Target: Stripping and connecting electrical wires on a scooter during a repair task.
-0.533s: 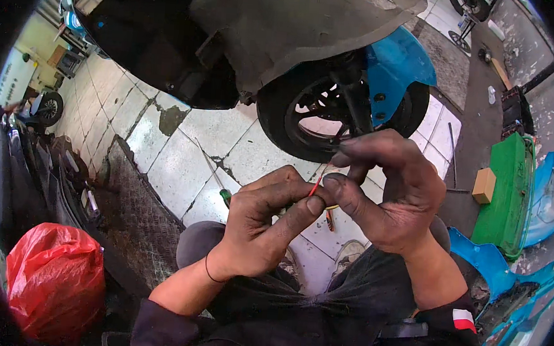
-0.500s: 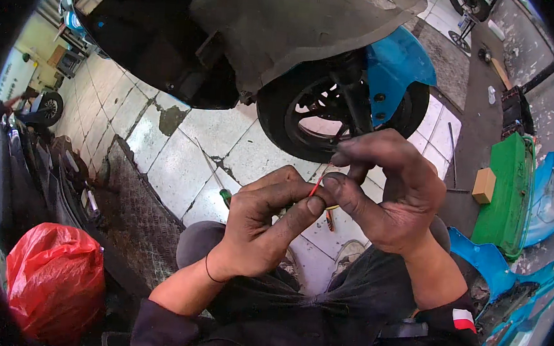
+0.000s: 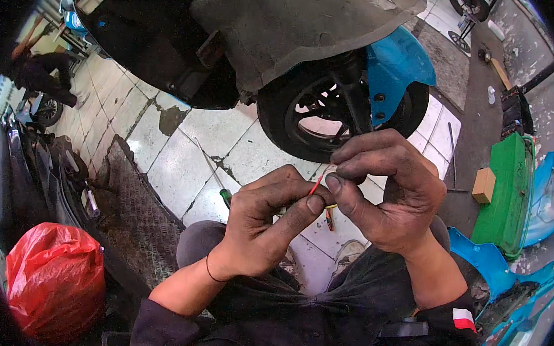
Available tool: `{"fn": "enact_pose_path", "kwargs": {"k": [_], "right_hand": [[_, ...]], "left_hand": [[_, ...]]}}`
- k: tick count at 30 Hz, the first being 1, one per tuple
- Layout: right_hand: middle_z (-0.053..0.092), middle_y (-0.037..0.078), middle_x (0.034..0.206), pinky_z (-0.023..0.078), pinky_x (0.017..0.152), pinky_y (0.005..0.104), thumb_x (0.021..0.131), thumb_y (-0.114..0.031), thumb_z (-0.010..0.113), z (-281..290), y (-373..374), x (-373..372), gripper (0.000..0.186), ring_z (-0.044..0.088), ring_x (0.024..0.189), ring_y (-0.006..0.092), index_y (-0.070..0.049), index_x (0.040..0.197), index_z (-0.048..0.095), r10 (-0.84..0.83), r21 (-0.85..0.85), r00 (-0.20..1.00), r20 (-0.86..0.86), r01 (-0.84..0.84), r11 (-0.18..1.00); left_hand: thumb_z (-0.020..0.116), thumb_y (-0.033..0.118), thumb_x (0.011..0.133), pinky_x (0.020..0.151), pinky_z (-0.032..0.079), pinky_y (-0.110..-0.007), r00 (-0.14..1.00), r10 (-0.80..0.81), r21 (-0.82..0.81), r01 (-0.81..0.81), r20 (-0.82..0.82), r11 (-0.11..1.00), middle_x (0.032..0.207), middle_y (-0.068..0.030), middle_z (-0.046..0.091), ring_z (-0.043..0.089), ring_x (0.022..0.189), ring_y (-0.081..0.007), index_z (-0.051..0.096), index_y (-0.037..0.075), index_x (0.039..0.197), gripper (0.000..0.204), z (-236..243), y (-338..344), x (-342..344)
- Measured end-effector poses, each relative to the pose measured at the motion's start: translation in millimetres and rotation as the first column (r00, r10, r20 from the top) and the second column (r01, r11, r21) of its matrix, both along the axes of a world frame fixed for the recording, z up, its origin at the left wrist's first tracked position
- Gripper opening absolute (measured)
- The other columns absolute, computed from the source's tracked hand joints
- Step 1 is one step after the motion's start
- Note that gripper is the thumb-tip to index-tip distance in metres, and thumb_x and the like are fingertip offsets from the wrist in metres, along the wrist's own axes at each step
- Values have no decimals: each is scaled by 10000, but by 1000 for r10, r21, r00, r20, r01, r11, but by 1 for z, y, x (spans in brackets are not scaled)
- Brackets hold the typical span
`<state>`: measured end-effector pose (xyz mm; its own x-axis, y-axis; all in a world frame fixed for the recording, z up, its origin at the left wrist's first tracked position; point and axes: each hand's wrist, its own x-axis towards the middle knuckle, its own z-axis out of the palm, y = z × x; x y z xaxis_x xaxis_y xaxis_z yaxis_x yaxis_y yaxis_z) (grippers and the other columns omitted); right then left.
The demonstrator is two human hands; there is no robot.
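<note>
A thin red wire (image 3: 315,186) slants up between my hands, over the floor in front of my knees. My left hand (image 3: 257,220) is closed, pinching its lower part between thumb and forefinger. At its paler upper end, the thumb and curled fingers of my right hand (image 3: 394,194) close in a pinch; the exact contact is partly hidden. A short bit of yellow wire (image 3: 332,206) shows beside the left thumb tip. Below it is a small orange-and-dark item (image 3: 330,222), too small to identify.
Ahead stands a motorcycle front wheel (image 3: 306,120) with a blue fender (image 3: 396,69). A green-handled screwdriver (image 3: 225,195) lies on the tiles. Left are a red plastic bag (image 3: 57,280) and a parked motorcycle (image 3: 24,155); right, a cardboard box (image 3: 483,185), green panel (image 3: 502,208) and blue panels (image 3: 486,265).
My right fingers have curled lower, nearer the thumb and the wire's upper end. My left hand stays nearly still. Another person in dark clothes has come into view at the far left.
</note>
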<state>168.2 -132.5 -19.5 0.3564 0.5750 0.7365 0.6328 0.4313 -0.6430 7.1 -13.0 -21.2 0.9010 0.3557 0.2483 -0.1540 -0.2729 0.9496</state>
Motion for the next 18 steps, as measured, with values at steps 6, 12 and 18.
{"fn": "enact_pose_path", "kwargs": {"k": [6, 12, 18], "right_hand": [[693, 168, 917, 564, 728, 311, 721, 82, 783, 4, -6, 1, 235, 692, 848, 198, 3, 903, 658, 44, -32, 999, 26, -43, 999], [713, 106, 886, 549, 672, 282, 716, 18, 795, 2, -4, -2, 206, 695, 781, 169, -44, 888, 699, 60, 3, 996, -62, -60, 998], [705, 103, 865, 544, 664, 297, 730, 14, 782, 1, -2, 1, 207, 690, 771, 183, -35, 918, 708, 4, 6, 1000, 30, -4, 1000]], "left_hand": [[646, 71, 944, 651, 433, -279, 1000, 2, 27, -2, -3, 1000, 813, -89, 618, 570, 741, -137, 717, -35, 1016, 147, 0, 0, 0], [637, 97, 956, 658, 431, -270, 997, 70, -88, -69, 10, 994, 819, -88, 624, 562, 742, -134, 720, -38, 1049, 184, -2, -4, -1], [627, 110, 966, 660, 431, -268, 996, 93, -97, -93, -2, 991, 830, -95, 633, 560, 744, -130, 715, -47, 1064, 205, -2, -4, -1]]}}
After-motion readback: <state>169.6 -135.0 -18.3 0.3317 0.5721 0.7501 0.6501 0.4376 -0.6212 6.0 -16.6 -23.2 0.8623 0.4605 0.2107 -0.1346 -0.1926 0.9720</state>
